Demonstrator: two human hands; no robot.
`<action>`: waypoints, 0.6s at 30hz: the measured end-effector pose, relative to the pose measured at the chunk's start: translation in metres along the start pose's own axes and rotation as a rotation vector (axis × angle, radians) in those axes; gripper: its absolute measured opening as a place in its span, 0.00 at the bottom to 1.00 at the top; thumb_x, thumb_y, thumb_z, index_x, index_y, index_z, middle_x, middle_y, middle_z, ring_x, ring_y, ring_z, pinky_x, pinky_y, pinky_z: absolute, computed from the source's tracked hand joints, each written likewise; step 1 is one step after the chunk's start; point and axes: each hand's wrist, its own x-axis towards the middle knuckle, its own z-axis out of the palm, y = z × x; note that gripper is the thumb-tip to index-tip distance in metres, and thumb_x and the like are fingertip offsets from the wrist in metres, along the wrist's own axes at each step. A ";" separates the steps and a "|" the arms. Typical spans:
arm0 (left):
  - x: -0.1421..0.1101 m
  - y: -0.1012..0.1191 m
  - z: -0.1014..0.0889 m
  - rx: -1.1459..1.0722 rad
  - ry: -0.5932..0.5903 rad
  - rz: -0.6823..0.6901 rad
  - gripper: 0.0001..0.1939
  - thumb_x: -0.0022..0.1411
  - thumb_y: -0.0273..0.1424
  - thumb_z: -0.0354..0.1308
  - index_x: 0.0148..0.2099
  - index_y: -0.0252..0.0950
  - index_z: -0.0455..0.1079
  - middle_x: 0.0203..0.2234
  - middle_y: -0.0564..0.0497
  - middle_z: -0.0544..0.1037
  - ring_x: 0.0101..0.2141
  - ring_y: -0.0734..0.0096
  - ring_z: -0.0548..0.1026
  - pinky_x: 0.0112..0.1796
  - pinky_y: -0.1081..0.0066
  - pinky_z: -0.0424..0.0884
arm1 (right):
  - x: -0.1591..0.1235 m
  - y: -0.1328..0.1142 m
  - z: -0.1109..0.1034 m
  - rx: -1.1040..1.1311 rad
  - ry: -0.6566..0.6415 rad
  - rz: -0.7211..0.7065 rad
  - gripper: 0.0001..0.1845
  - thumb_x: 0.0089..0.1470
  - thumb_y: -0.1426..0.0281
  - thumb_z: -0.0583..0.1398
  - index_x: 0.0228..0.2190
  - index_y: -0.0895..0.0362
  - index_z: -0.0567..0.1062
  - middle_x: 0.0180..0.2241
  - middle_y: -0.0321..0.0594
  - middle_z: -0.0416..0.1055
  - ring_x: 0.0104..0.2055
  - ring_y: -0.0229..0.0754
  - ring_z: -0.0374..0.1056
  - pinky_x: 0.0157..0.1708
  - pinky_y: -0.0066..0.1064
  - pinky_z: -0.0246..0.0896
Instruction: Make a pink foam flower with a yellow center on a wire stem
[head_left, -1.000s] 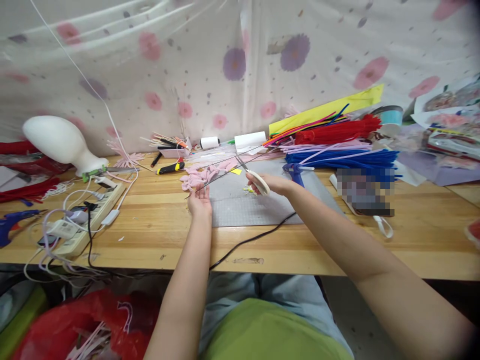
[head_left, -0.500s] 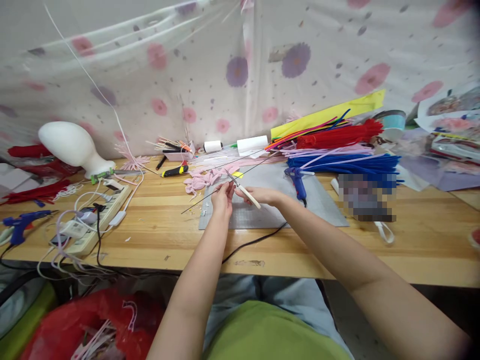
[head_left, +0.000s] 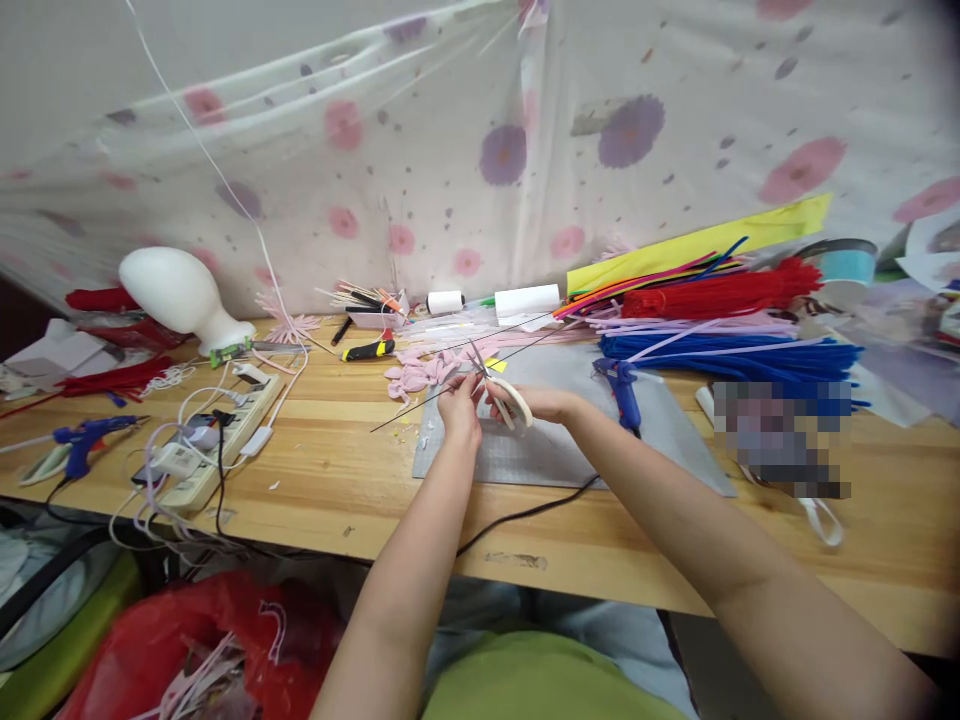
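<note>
Thin dark wires [head_left: 410, 408] slant across the space above the grey mat [head_left: 675, 450], and my left hand [head_left: 459, 408] pinches them near their middle. White-handled scissors [head_left: 519, 408] are in my right hand [head_left: 546, 403], their handles spread and blades pointing up and away beside the wires. Both hands are close together, fingertips almost meeting. Whether the blades touch a wire is too small to tell. Just beyond my left hand lies a pink fuzzy bundle [head_left: 411, 374], with a small yellow piece [head_left: 495, 366] near the scissor tips.
A blue glue gun [head_left: 622, 392] rests on the mat, its black cord running forward. Right of it are blue [head_left: 735, 355] and red fuzzy stems [head_left: 720, 292]. Leftward stand a power strip [head_left: 240, 430], a white foam head [head_left: 169, 290] and another glue gun [head_left: 86, 440].
The view has shifted, so the whole scene sits farther right. The scissor handles have spread apart. My left hand keeps its pinch on the wires.
</note>
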 end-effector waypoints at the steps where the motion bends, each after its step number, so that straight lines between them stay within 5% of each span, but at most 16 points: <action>1: 0.001 -0.001 0.000 0.014 0.002 0.009 0.12 0.45 0.20 0.64 0.29 0.34 0.62 0.22 0.55 0.74 0.27 0.76 0.76 0.32 0.76 0.68 | 0.001 0.002 -0.001 0.003 -0.013 -0.003 0.29 0.47 0.44 0.57 0.32 0.59 0.69 0.23 0.36 0.65 0.23 0.33 0.60 0.23 0.25 0.57; 8: 0.005 -0.007 -0.001 0.064 -0.012 0.041 0.14 0.42 0.23 0.66 0.29 0.33 0.63 0.21 0.56 0.72 0.25 0.76 0.74 0.31 0.74 0.67 | 0.011 0.015 -0.005 0.031 -0.102 -0.044 0.33 0.45 0.39 0.55 0.30 0.59 0.68 0.23 0.36 0.64 0.24 0.34 0.59 0.24 0.26 0.56; 18: 0.007 -0.003 0.003 0.044 -0.017 0.027 0.13 0.43 0.22 0.65 0.29 0.33 0.63 0.22 0.54 0.74 0.28 0.74 0.76 0.32 0.73 0.69 | 0.004 -0.001 -0.011 -0.092 -0.014 -0.050 0.32 0.43 0.42 0.59 0.32 0.59 0.69 0.25 0.35 0.63 0.25 0.33 0.58 0.22 0.24 0.55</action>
